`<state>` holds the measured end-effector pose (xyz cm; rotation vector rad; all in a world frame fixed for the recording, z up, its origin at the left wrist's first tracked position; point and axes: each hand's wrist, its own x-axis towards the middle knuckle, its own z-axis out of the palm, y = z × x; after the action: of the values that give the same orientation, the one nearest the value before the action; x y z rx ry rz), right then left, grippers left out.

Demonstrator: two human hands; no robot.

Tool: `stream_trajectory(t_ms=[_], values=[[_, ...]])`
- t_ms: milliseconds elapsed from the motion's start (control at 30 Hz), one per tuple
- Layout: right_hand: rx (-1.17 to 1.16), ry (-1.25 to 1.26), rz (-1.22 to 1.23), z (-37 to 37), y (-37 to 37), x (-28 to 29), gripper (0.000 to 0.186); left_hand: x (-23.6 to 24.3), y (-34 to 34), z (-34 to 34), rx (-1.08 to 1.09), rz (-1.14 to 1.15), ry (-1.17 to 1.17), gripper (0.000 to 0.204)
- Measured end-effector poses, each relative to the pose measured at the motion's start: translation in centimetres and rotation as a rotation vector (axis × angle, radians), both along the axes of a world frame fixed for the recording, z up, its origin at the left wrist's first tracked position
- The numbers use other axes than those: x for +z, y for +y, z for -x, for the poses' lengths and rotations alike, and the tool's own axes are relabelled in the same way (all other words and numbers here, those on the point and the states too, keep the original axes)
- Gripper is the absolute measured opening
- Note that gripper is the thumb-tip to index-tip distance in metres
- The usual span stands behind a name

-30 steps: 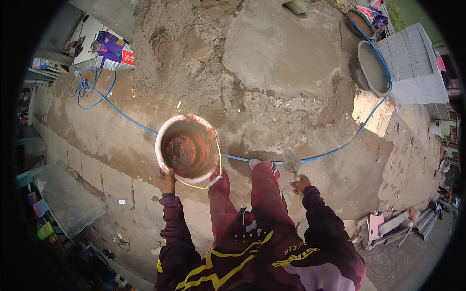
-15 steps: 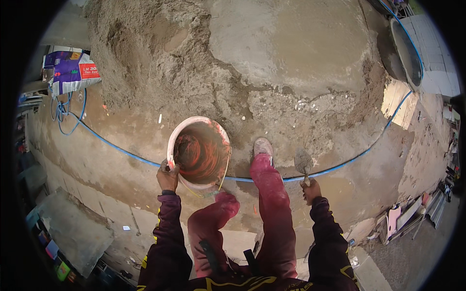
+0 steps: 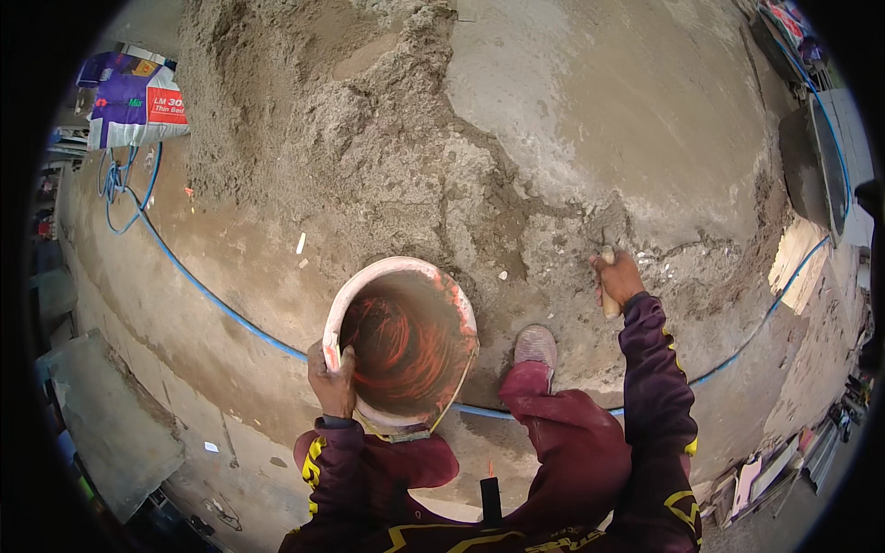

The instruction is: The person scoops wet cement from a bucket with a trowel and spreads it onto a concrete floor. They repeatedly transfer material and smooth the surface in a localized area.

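My left hand [image 3: 332, 382] is closed on the left rim of a round bucket [image 3: 470, 318], its thumb over the edge. Orange-red streaks mark the bucket's inside, and a thin handle hangs down its near right side. My right hand [image 3: 621, 278] grips the light handle [image 3: 608, 286] of a trowel. The trowel's blade points away from me over the rough edge of the wet mortar [image 3: 516, 207]; it blends into the grey, so whether it touches cannot be made out. Beyond it spreads a smooth, wet grey patch [image 3: 636, 111].
A blue hose [image 3: 221, 309] crosses the ground behind the bucket and my feet. A heap of sandy mix [image 3: 267, 120] rises at the far left, beside a purple and white bag [image 3: 138, 101]. A dark round tub [image 3: 811, 166] stands far right, near a pale board [image 3: 797, 258].
My right hand has swung forward with the trowel, from beside my leg to the mortar's edge. I have crouched lower, and my left hand still holds the bucket's rim.
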<state>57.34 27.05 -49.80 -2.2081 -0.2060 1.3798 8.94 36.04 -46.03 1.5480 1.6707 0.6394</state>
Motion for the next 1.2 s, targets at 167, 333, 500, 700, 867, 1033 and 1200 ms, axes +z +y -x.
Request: stream_trajectory(t_ms=[167, 333, 500, 700, 867, 1033, 1200], values=[[0.114, -0.081, -0.053, -0.3, 1.3, -1.9, 0.029, 0.7, 1.1, -0.6, 0.008, 0.123, -0.246, 0.040], [0.064, -0.060, -0.177, 0.8, 5.1, -3.9, 0.026, 0.3, 1.7, -1.4, 0.042, 0.165, -0.506, 0.037], [-0.042, 0.101, -0.214, 1.3, 8.2, -4.1, 0.025, 0.0, 1.3, -0.7, 0.059, 0.307, -0.577, 0.040], [0.169, -0.306, -0.192, 0.0, 4.0, -3.3, 0.031, 2.7, 0.8, -0.2, 0.157, 0.408, -0.782, 0.049], [0.612, -1.048, 0.120, 0.0, 1.1, -1.9, 0.030, 4.3, 0.3, -1.3, 0.149, 0.427, -0.855, 0.051], [0.629, -1.093, 0.126, 2.2, 1.4, -1.7, 0.025, 2.9, -0.3, -2.1, 0.069, 0.467, -0.845, 0.051], [0.668, -0.943, 0.112, 0.9, -0.2, 0.4, 0.036, 1.0, -1.0, -3.1, -0.014, 0.506, -0.728, 0.040]])
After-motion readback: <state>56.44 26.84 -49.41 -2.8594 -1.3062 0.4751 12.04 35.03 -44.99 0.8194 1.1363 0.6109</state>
